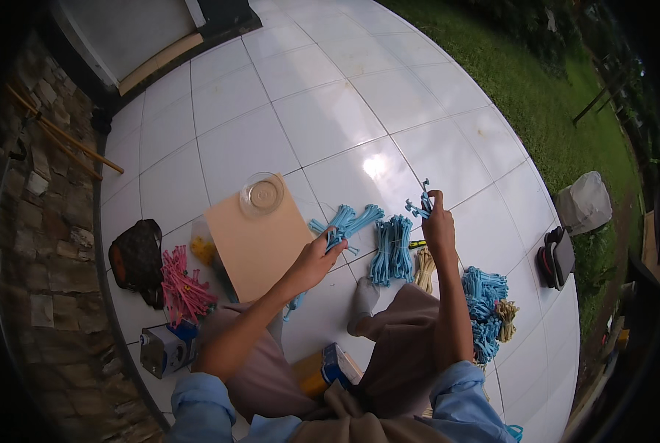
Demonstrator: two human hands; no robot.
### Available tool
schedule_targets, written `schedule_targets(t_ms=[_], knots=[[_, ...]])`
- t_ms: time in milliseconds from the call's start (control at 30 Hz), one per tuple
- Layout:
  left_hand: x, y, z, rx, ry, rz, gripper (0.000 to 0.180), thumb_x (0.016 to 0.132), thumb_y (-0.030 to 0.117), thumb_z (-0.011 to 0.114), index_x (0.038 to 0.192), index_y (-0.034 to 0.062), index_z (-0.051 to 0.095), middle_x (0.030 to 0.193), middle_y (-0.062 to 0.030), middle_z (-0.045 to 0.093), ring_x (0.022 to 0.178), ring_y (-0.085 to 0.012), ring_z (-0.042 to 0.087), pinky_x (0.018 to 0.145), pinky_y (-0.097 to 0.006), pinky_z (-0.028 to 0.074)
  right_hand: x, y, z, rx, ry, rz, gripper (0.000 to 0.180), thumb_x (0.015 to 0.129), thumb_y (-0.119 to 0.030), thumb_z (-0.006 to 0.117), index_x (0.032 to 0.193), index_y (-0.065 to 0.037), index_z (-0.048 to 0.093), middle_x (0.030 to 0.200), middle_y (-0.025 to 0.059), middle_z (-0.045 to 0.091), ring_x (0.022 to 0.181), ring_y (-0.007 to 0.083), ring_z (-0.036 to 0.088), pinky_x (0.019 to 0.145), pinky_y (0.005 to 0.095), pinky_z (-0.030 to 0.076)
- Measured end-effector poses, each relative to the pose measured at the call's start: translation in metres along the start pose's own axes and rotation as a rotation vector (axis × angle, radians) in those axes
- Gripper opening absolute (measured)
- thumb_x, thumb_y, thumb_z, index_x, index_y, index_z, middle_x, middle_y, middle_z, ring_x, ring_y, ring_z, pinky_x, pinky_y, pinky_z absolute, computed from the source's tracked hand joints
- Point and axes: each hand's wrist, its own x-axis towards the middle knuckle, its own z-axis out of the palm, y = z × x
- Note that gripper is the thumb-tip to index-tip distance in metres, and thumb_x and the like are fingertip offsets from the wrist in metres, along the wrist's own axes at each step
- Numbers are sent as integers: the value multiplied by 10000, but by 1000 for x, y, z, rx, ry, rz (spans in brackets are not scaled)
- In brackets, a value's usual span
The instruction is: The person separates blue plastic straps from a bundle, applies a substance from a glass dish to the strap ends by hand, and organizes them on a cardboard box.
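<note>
My left hand [318, 258] is closed round a bunch of thin light-blue strips [335, 238], whose ends stick out past the fingers. Just beyond it, more blue strips [363, 217] lie fanned out on the tiles. Farther right, my right hand [438, 224] is raised and closed on a few blue strips with knobbed ends [420, 204]. Between my hands, tied bundles of blue strips [392, 249] rest on the floor. A bundle of cream strips [424, 270] and a small yellow-green tool [417, 244] lie beside them, partly hidden by my right arm.
A beige board [254, 247] carries a clear round dish [262, 195]. Pink strips [185, 288], a dark bag [136, 258] and a metal can [166, 351] stand left. More blue bundles [485, 292] lie right. A dark flat object [555, 258] and white sack [585, 203] sit by the grass.
</note>
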Motion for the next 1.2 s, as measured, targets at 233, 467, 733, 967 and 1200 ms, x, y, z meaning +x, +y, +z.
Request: schedule_targets(t_ms=[233, 467, 733, 967, 1200], knots=[[9, 4, -8, -630, -112, -85, 191, 948, 252, 418, 944, 62, 436, 633, 49, 297, 530, -42, 269, 496, -190, 258, -5, -10, 56, 207, -449, -102, 618, 709, -45, 660, 1211, -82, 302, 748, 254, 590, 776, 432, 577, 679, 469, 457], [30, 7, -11, -1058, -120, 74, 207, 880, 252, 444, 987, 78, 413, 669, 8, 325, 572, -70, 307, 560, -221, 286, -6, 16, 90, 66, -114, -377, 756, 706, -61, 685, 1324, -58, 250, 862, 254, 599, 846, 400, 588, 761, 422, 472], [23, 14, -33, -972, -33, 374, 252, 878, 317, 371, 921, 77, 438, 769, -56, 466, 753, -156, 445, 769, -300, 373, -36, -93, 30, 1194, -733, 20, 519, 883, -185, 547, 1315, -54, 290, 952, 136, 616, 913, 176, 593, 824, 325, 458], [-4, 14, -49, -1088, 172, 335, 256, 882, 268, 426, 1022, 58, 472, 980, -102, 545, 1021, -213, 504, 965, -371, 355, -44, -138, 50, 1136, -679, -222, 571, 822, -100, 619, 1295, -53, 302, 918, 112, 628, 872, 155, 583, 813, 293, 446], [-43, -26, -86, -766, 343, 310, 357, 927, 219, 442, 1251, 81, 385, 1089, -81, 499, 1086, -175, 472, 948, -368, 383, -56, -201, 79, 885, -392, -368, 649, 752, -11, 616, 1302, -89, 282, 819, 124, 626, 736, 216, 645, 679, 306, 510]])
